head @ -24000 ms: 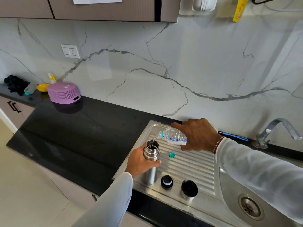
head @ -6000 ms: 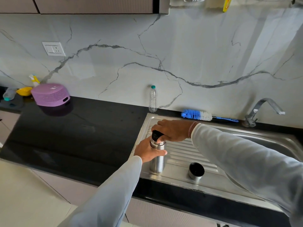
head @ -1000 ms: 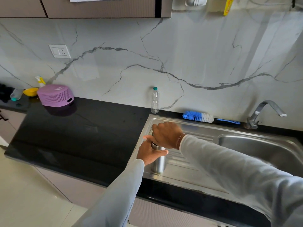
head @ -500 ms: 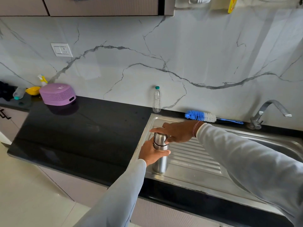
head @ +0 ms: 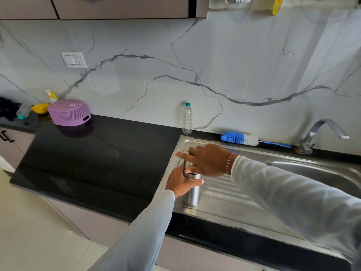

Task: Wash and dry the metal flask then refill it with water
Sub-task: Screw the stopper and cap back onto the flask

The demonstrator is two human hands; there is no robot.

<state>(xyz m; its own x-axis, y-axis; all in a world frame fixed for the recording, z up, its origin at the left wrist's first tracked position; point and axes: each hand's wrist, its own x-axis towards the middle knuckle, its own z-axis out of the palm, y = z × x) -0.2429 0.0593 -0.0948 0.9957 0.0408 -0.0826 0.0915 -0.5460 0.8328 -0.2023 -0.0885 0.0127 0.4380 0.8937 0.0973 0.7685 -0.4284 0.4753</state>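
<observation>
A cylindrical stainless-steel flask (head: 191, 194) stands upright on the ribbed steel draining board (head: 232, 194), near its left front corner. The left hand (head: 180, 181) grips the flask around its upper body, fingers and thumb wrapped about it. The right hand (head: 208, 160) sits over the top of the flask, thumb and palm against the steel cap; its index finger is extended towards the left and the remaining fingers are loosely bent above the cap. Both arms are in pale long sleeves, and a beaded band is on the right wrist.

The draining board adjoins a steel sink basin (head: 320, 173) to the right, with a chrome tap (head: 320, 132) behind it. A blue-and-white bottle brush (head: 242, 138) lies along the back edge, against the marble-pattern wall. A clear plastic water bottle with a teal cap (head: 187, 119) stands upright at the wall, just behind the board's left rear corner. On the black polished tabletop (head: 93, 159), well to the left, rests a lilac perforated plastic basket (head: 68, 112), upside down. Beyond it are a yellow item and a small spray bottle, too small to detail.
</observation>
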